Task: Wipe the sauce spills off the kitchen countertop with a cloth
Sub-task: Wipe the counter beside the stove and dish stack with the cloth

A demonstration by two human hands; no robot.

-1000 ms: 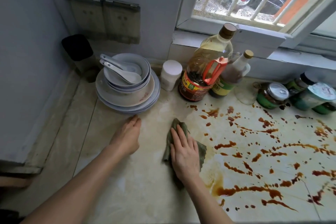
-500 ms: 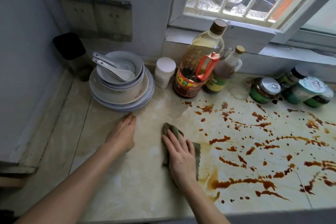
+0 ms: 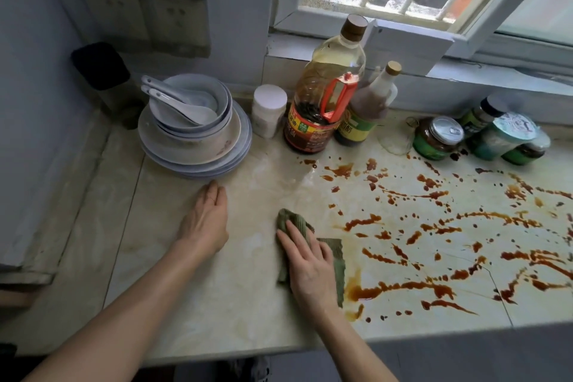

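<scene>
While the right hand [image 3: 310, 268] presses one cloth [image 3: 337, 254], two bottles [image 3: 330, 87] [image 3: 369, 105] stand.

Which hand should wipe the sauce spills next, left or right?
Right. The right hand lies flat on the cloth, right at the edge of the sauce spills; the left hand rests bare on the countertop, farther from them.

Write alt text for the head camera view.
A right hand presses a green cloth on a pale countertop beside brown sauce spills. The left hand rests flat near stacked dishes; bottles and jars stand behind.
</scene>
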